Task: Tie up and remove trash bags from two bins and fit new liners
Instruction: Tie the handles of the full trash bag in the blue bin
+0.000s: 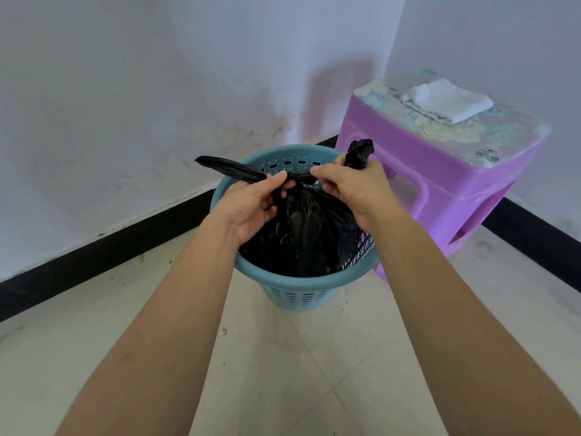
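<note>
A person ties off a black trash bag [301,234] that sits inside a blue perforated bin [292,291] on a tiled floor.

The left hand [251,206] pinches one twisted tail of plastic, which juts out past its fingertips; the right hand [349,187] is clenched around the other tail, which sticks up above its knuckles. Beyond the right hand's fingers stands a purple stool [440,184] bearing a folded white cloth [446,100].

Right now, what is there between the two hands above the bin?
In the head view, a short twisted stretch of the black bag runs between the left hand and the right hand, above the blue bin.
</note>
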A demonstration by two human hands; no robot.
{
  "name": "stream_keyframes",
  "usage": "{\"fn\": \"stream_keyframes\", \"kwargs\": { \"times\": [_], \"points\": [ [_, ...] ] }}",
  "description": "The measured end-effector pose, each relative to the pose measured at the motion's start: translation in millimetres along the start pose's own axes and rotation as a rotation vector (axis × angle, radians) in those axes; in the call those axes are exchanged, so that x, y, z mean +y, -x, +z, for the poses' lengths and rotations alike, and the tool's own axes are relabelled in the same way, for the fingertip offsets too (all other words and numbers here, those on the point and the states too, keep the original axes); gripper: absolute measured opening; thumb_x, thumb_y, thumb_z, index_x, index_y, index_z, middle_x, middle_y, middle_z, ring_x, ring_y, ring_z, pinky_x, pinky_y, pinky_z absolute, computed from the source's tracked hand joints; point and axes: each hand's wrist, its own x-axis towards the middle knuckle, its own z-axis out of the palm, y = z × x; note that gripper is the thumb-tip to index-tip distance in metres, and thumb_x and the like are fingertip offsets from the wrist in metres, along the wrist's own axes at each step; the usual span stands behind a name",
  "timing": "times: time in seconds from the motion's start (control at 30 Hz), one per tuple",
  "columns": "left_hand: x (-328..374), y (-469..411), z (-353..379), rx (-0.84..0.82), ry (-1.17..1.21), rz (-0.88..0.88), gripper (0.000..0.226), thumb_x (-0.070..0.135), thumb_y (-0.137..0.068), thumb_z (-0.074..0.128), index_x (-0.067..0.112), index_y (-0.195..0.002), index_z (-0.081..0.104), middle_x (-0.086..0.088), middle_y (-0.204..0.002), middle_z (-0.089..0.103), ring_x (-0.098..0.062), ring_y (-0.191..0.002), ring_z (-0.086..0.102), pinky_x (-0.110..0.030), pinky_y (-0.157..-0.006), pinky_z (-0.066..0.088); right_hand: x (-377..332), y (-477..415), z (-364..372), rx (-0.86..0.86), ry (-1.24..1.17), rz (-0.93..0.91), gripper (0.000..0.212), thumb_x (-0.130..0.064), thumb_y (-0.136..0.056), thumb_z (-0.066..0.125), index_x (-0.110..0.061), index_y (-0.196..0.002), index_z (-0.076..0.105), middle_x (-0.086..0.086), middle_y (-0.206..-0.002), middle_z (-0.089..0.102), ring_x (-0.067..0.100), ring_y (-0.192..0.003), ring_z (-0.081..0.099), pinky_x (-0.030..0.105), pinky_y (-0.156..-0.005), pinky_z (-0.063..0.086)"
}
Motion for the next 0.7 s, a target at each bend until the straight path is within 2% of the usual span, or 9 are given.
{"fn": "stream_keyframes", "kwargs": {
  "times": [0.17,0.27,0.33,0.4,0.47,0.53,0.6,0.67,0.7],
  "points": [
    [-1.6,-1.2,0.8,0.039,0.059,0.065,0.010,0.021,-0.080,0.078,0.023,-0.087,0.071,0.005,-0.089,0.075,-0.003,-0.076,0.066,-0.019,-0.062,0.046,-12.6,-1.9,-12.0,-0.114,-0.082,0.184,0.032,0.000,-0.071,0.083,-0.019,-0.068,0.057,0.003,-0.066,0.070,0.010,-0.059,0.069,0.019,-0.055,0.054],
    [0.3,0.2,-1.2,0.037,0.163,0.148,0.018,0.013,-0.067,0.083,0.023,-0.067,0.068,0.004,-0.076,0.073,-0.008,-0.072,0.070,-0.022,-0.062,0.053,-12.5,1.4,-16.2,-0.202,-0.015,0.309,0.020,-0.004,-0.072,0.083,-0.019,-0.072,0.070,0.003,-0.073,0.074,0.009,-0.059,0.070,0.019,-0.053,0.054],
    [-1.1,0.3,-2.2,0.024,0.199,0.212,0.028,0.003,-0.069,0.081,0.023,-0.057,0.066,0.002,-0.072,0.071,-0.013,-0.072,0.071,-0.024,-0.067,0.055,-11.5,3.6,-18.1,-0.207,0.081,0.334,0.022,-0.009,-0.072,0.084,-0.020,-0.086,0.071,0.000,-0.077,0.076,0.009,-0.061,0.071,0.020,-0.054,0.055],
    [-3.6,0.9,-2.3,0.008,0.176,0.257,0.036,-0.005,-0.073,0.078,0.023,-0.055,0.064,0.004,-0.071,0.070,-0.013,-0.073,0.071,-0.026,-0.070,0.056,-13.7,4.2,-20.1,-0.177,0.222,0.317,0.032,-0.016,-0.072,0.086,-0.021,-0.098,0.068,-0.003,-0.084,0.077,0.010,-0.068,0.074,0.022,-0.057,0.057],
    [-4.9,2.0,-2.0,0.004,0.122,0.279,0.036,-0.009,-0.074,0.075,0.021,-0.059,0.062,0.005,-0.073,0.070,-0.014,-0.077,0.071,-0.027,-0.074,0.056,-20.7,1.9,-23.3,-0.082,0.435,0.181,0.043,-0.028,-0.072,0.087,-0.020,-0.108,0.065,-0.003,-0.093,0.076,0.013,-0.080,0.072,0.026,-0.066,0.056],
    [-5.5,3.6,-0.8,0.019,0.076,0.292,0.034,-0.013,-0.074,0.074,0.016,-0.066,0.057,0.004,-0.076,0.069,-0.015,-0.078,0.070,-0.028,-0.076,0.055,-30.8,-0.5,-26.1,0.076,0.593,-0.042,0.054,-0.038,-0.076,0.083,-0.021,-0.122,0.060,-0.004,-0.105,0.067,0.012,-0.093,0.064,0.030,-0.082,0.052],
    [-6.9,5.5,2.7,0.026,0.026,0.303,0.036,-0.017,-0.075,0.070,0.014,-0.069,0.053,0.002,-0.077,0.066,-0.016,-0.077,0.069,-0.026,-0.073,0.055,-40.4,-2.9,-26.0,0.185,0.614,-0.273,0.048,-0.033,-0.084,0.075,-0.020,-0.128,0.059,-0.006,-0.109,0.064,0.007,-0.096,0.059,0.030,-0.092,0.050],
    [-6.9,7.5,6.8,0.007,-0.031,0.308,0.037,-0.019,-0.077,0.068,0.013,-0.070,0.050,0.002,-0.078,0.063,-0.015,-0.076,0.067,-0.024,-0.072,0.055,-43.3,-6.0,-22.7,0.128,0.567,-0.391,0.032,-0.019,-0.091,0.067,-0.018,-0.123,0.064,-0.007,-0.102,0.067,0.004,-0.090,0.061,0.026,-0.094,0.052],
    [-6.7,8.1,8.3,-0.011,-0.055,0.309,0.037,-0.019,-0.078,0.066,0.013,-0.070,0.049,0.003,-0.077,0.063,-0.014,-0.074,0.067,-0.024,-0.072,0.055,-40.5,-7.1,-20.6,0.049,0.543,-0.380,0.028,-0.014,-0.093,0.065,-0.016,-0.121,0.067,-0.005,-0.101,0.070,0.003,-0.088,0.062,0.023,-0.092,0.053]
  ]
}}
